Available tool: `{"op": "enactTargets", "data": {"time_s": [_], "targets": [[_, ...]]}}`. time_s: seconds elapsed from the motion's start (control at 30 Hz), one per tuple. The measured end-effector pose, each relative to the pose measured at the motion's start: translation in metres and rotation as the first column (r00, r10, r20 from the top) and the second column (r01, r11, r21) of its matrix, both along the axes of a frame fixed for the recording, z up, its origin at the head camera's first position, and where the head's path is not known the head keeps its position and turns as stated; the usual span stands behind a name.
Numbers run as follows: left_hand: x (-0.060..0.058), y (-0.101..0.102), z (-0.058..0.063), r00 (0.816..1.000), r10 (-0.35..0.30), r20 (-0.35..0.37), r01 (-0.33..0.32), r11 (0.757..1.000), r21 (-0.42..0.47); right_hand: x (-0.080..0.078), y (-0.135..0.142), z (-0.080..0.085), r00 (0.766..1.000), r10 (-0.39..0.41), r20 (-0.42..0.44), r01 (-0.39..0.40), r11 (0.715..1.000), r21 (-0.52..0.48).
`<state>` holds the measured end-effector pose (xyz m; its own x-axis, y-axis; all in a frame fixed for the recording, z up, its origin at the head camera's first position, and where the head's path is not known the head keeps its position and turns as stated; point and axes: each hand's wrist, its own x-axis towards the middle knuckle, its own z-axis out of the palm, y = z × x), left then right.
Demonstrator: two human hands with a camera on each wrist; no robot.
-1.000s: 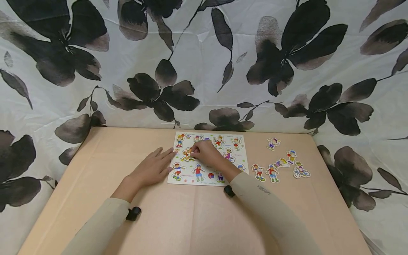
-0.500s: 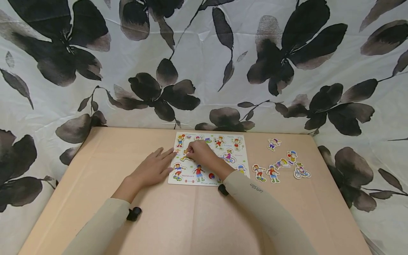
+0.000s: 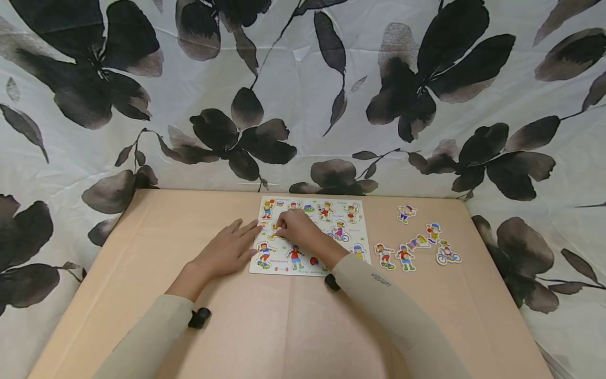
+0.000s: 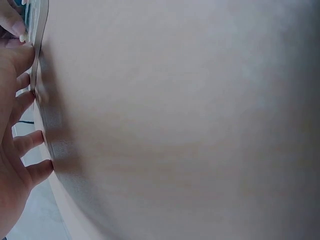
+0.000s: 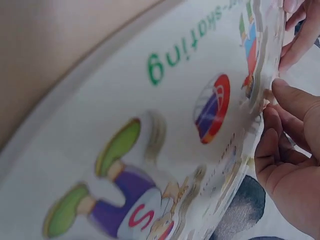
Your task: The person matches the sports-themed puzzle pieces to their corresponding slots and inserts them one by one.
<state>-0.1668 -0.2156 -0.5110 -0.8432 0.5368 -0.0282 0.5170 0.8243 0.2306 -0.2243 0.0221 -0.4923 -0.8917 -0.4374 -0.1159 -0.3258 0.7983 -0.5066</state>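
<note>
A white puzzle board (image 3: 284,272) with printed sports figures lies at the table's far middle. My left hand (image 3: 224,250) lies flat beside it, fingers outstretched, fingertips and thumb touching its left edge. Over the board's left half, my right hand (image 3: 303,231) pinches a puzzle piece (image 3: 273,231) with a yellow-clad figure, mostly hidden by the fingers. A small pale knob (image 4: 23,37) shows at the right fingertips in the left wrist view. In the right wrist view, thumb and curled fingers meet at the board's surface; whether the piece sits in its recess, I cannot tell.
Several loose figure pieces lie right of the board, among them a cyclist piece (image 3: 447,253) and one lone piece (image 3: 406,213) farther back. Behind the tan table (image 3: 284,326) hangs a floral cloth (image 3: 303,121).
My right hand has shifted slightly left with the puzzle piece, then stayed nearly still over the last half second. The left hand and the loose pieces have not moved.
</note>
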Motion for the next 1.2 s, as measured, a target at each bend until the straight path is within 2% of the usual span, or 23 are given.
{"op": "enactTargets", "data": {"time_s": [0.2,0.37,0.5,0.7,0.87,1.0,1.2], "targets": [[-0.001,0.0,0.001,1.0,0.001,0.003,-0.001,1.0,0.0,0.005,0.02,0.011,1.0,0.014,-0.018,-0.015,0.998,-0.066],[-0.001,0.002,0.001,1.0,0.014,0.013,-0.014,1.0,0.004,0.004,0.048,0.015,0.998,0.052,-0.037,-0.056,0.994,-0.093],[-0.002,0.003,0.0,1.0,0.017,0.014,-0.017,1.0,0.0,0.007,0.074,0.016,0.998,0.049,-0.044,-0.054,0.992,-0.111],[-0.003,0.005,0.001,1.0,0.021,0.009,-0.02,1.0,-0.006,0.016,0.118,0.02,0.998,-0.005,-0.058,-0.003,0.99,-0.142],[0.0,0.005,0.002,1.0,0.018,0.017,-0.018,1.0,-0.007,0.03,0.158,0.02,0.995,-0.056,-0.083,0.042,0.986,-0.161],[0.001,0.004,0.002,0.999,0.019,0.028,-0.019,1.0,-0.008,0.041,0.19,0.018,0.989,-0.128,-0.079,0.114,0.98,-0.161],[0.002,0.002,0.002,1.0,0.016,0.026,-0.015,1.0,-0.016,0.055,0.236,0.014,0.966,-0.242,-0.089,0.228,0.962,-0.148]]}}
